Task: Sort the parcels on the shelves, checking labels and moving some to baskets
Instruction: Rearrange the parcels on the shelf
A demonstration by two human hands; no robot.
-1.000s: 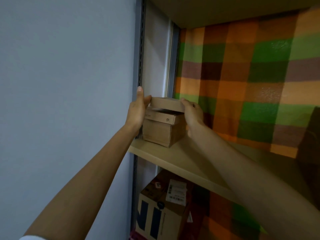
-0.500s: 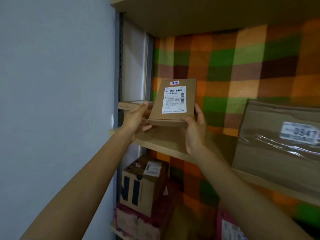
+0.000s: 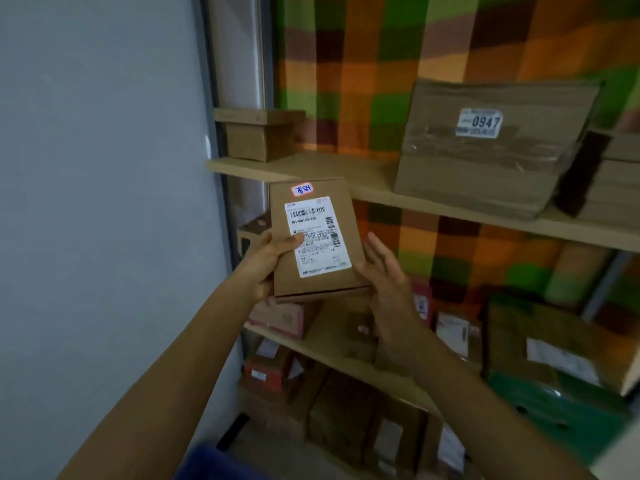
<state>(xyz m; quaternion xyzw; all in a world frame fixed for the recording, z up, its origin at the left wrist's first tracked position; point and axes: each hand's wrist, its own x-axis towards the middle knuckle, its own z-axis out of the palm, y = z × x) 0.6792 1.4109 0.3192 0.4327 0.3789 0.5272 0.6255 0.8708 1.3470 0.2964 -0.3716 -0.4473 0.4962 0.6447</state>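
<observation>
Labelled parcel [image 3: 325, 237] held up.
Left hand [image 3: 266, 261] grips its left edge; right hand [image 3: 384, 282], fingers straight, touches the right.

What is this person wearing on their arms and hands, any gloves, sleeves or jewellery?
Nothing that shows. The left hand and right hand are bare: no gloves, rings or watch visible. Both forearms are bare too, with no sleeve in view down to the picture's lower edge.
</observation>
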